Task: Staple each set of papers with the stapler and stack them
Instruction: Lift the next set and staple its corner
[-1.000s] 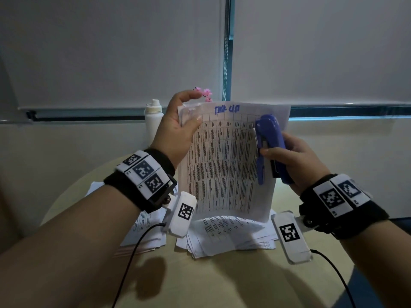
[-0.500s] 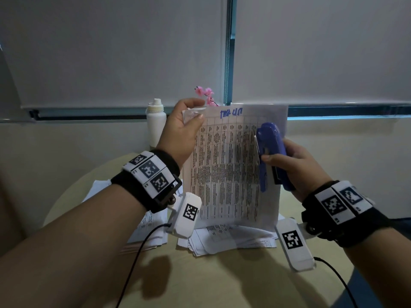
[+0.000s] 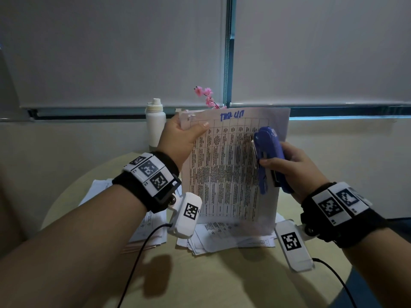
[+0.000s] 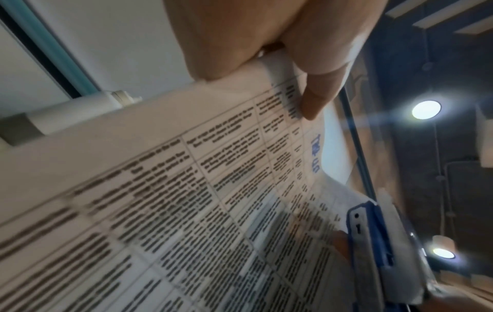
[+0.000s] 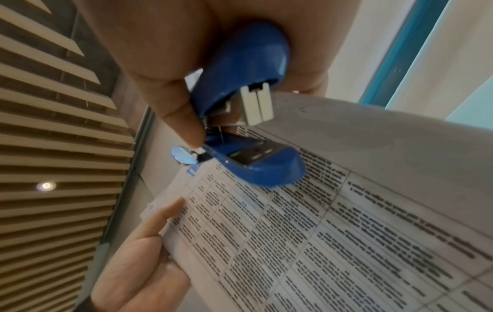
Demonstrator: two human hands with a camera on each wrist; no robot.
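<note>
My left hand (image 3: 185, 135) pinches the top left corner of a set of printed table sheets (image 3: 231, 170), held upright above the table; the thumb (image 4: 317, 99) lies on the front page. My right hand (image 3: 293, 167) grips a blue stapler (image 3: 268, 156) in front of the sheets' right side, nose up. In the right wrist view the stapler (image 5: 245, 105) has its jaws apart, the lower one (image 5: 261, 166) against the sheets (image 5: 333, 242). Two paper piles lie on the table: one at left (image 3: 146, 225), one below the held set (image 3: 231, 236).
A round pale table (image 3: 218, 281) carries the piles. A white bottle (image 3: 155, 122) stands at its far edge, with pink flowers (image 3: 206, 96) behind the sheets. Wrist camera cables trail over the table near me. Window blinds fill the background.
Both hands have sunk slightly with the sheets and stapler. The left fingers have shifted from curling over the top corner to pinching it. The stapler stays at the sheets' right side.
</note>
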